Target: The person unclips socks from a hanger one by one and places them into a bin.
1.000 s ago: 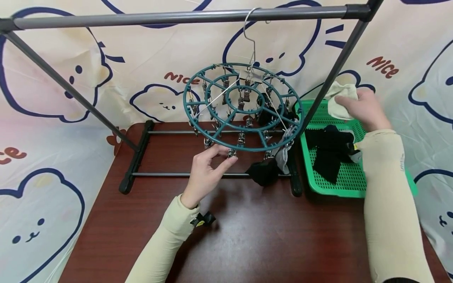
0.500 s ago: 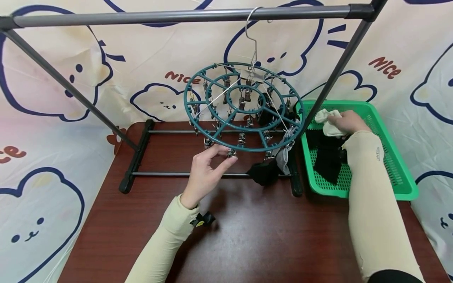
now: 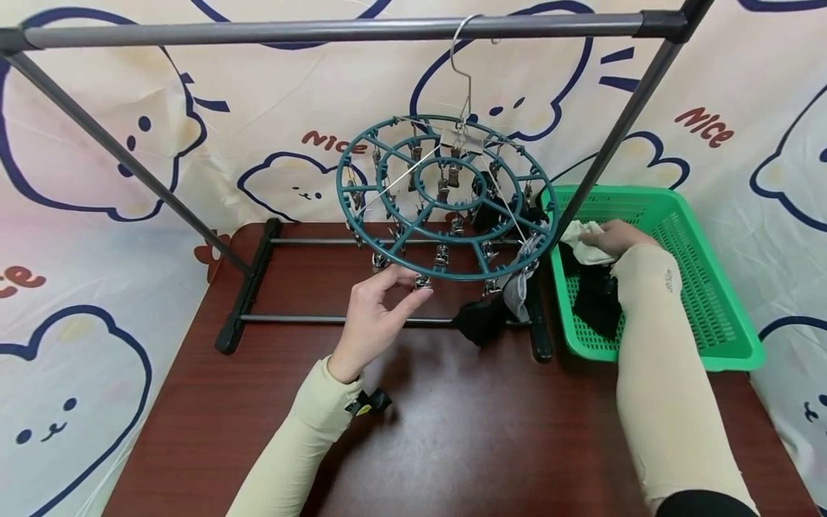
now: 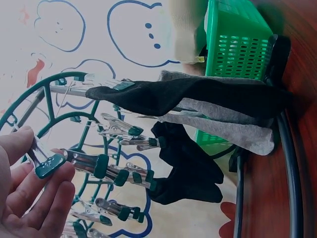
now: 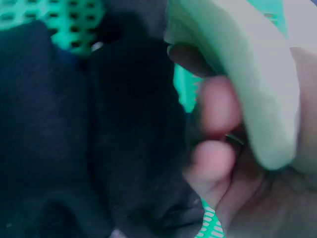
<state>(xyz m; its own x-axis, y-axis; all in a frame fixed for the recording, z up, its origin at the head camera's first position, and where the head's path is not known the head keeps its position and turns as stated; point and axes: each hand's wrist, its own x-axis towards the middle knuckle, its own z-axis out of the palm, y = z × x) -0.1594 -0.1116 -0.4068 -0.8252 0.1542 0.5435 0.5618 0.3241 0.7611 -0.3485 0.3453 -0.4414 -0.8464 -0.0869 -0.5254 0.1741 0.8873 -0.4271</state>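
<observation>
My left hand (image 3: pixel 375 316) pinches a metal clip (image 3: pixel 423 282) at the near edge of the round green drying hanger (image 3: pixel 465 276). Close up in the left wrist view, the clip's green tip (image 4: pixel 49 166) shows between thumb and fingers. Over at the green basket (image 3: pixel 717 287), my right hand (image 3: pixel 619 237) holds a bunched white sock (image 3: pixel 583 245), its fingers curled round the cloth. Black socks (image 3: pixel 597 305) lie in the basket just below that hand. From the hanger's right side hang a black sock (image 3: pixel 482 322) and a grey sock (image 3: pixel 516 293).
The hanger's hook (image 3: pixel 454 57) sits over the top bar (image 3: pixel 291 32) of a dark metal rack standing on the brown table (image 3: pixel 504 431). More dark socks (image 4: pixel 185 161) and several unused clips (image 4: pixel 119 126) hang beneath the ring. A rack leg (image 3: pixel 541 337) stands beside the basket.
My right hand has come down and leftward into the basket with the white sock, from above its back right to over the black socks. The left hand stays at the clip.
</observation>
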